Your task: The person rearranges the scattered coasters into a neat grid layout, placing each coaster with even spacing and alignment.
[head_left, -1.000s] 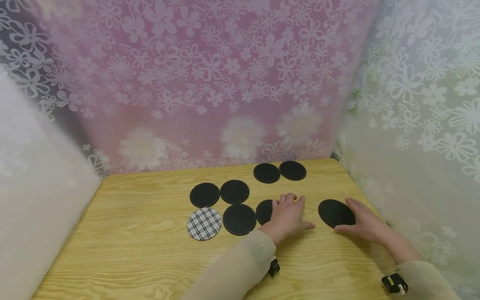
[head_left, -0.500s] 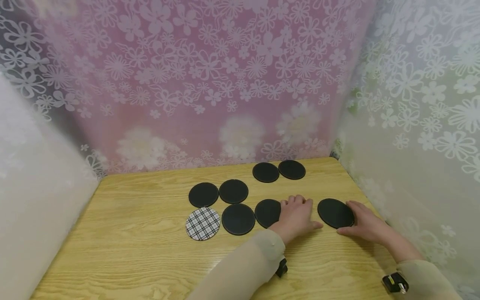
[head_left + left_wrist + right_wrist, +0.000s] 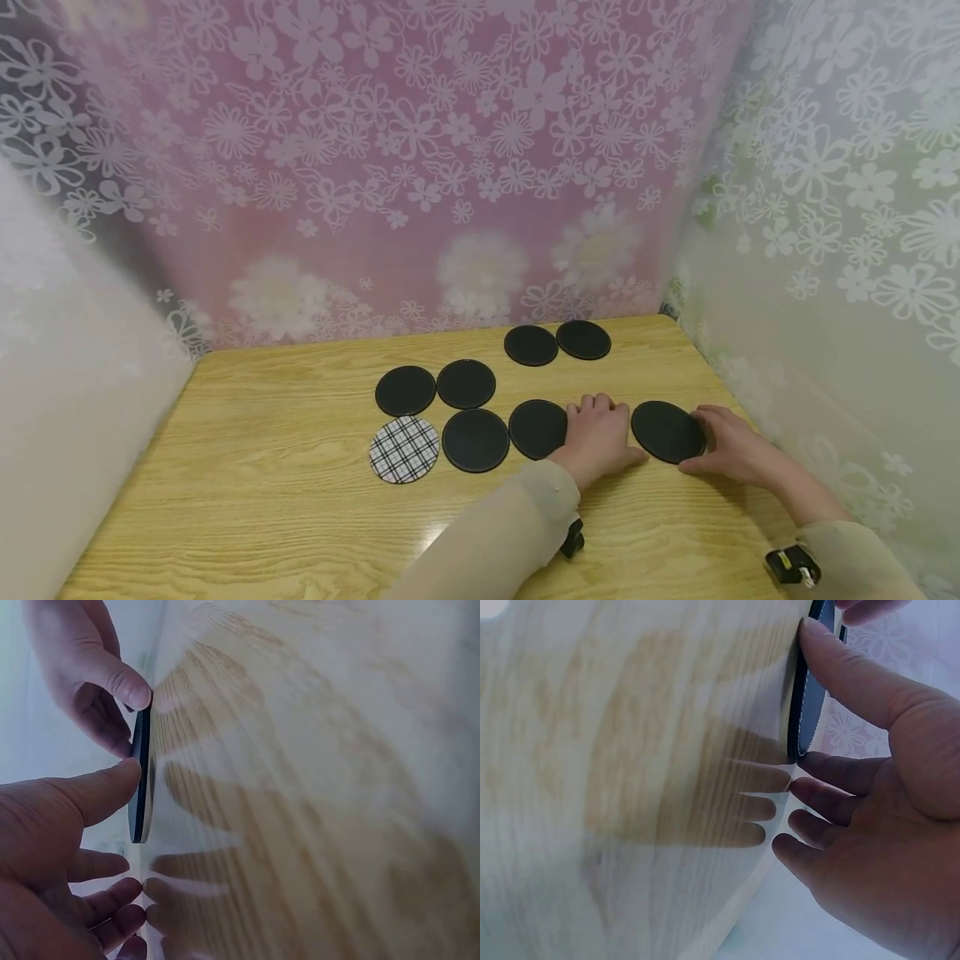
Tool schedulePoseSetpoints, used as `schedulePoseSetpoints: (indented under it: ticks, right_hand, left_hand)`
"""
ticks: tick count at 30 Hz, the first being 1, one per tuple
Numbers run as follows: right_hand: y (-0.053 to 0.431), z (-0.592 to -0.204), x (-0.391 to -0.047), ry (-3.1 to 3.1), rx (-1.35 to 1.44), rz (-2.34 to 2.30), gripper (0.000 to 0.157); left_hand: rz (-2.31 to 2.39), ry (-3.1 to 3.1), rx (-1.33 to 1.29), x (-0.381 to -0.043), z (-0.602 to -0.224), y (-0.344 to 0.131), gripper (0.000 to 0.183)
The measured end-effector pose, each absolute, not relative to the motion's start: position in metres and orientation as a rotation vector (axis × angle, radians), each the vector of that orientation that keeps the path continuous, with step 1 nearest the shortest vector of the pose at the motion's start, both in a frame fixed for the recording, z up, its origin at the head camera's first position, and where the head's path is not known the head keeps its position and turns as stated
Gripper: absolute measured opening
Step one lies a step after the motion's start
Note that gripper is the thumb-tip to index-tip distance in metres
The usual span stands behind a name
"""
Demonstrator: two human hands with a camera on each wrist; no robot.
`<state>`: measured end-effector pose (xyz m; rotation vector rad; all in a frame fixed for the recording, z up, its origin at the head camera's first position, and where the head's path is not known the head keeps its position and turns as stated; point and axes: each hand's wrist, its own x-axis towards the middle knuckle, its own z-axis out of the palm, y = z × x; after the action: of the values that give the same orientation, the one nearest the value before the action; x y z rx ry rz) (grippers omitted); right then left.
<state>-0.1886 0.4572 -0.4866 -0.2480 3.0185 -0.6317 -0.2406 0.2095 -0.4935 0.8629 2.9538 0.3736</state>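
Observation:
A round black coaster [image 3: 668,432] with a stitched rim lies on the wooden table at the right. My right hand [image 3: 731,448] holds it by its right side, with the thumb and index fingertip at the rim in the right wrist view. To its left, my left hand [image 3: 597,437] rests with fingers spread and partly covers another black coaster [image 3: 537,428]. The left wrist view shows the left thumb [image 3: 112,791] right at the edge of the coaster [image 3: 139,780] that the right hand holds. The left fingers are loosely bent at the table.
Left of the hands lie a black coaster [image 3: 476,440] and a white plaid coaster [image 3: 404,450]. Behind these are two black coasters [image 3: 405,391], and two more black coasters [image 3: 530,345] lie at the back edge. Flowered curtains [image 3: 450,167] surround the wooden table [image 3: 247,467].
The left hand has moved right, uncovering more of the black coaster beneath it and nearing the right-hand coaster. That coaster has shifted slightly left, closer to the left hand.

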Motion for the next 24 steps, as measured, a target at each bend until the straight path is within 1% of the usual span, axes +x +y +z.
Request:
schedulePoseSetpoints:
  ticks: [9,13,18,24]
  right_hand:
    - [0.449,-0.481,-0.183,3.037,-0.252,-0.596,0.088]
    - [0.445,-0.480,-0.182,3.052,-0.242,-0.571,0.083]
    - [0.442,-0.479,-0.181,3.038,-0.216,-0.566,0.081]
    - [0.443,-0.480,-0.186,2.923,-0.236,-0.729,0.080]
  left_hand:
    - [0.353,2.975,0.833,-0.235,-0.491,0.213,0.052]
    - [0.353,2.977,0.803,-0.235,-0.491,0.216,0.050]
    - [0.363,2.973,0.799,-0.234,-0.491,0.216,0.048]
    - [0.369,2.977,0.794,-0.232,-0.490,0.216,0.051]
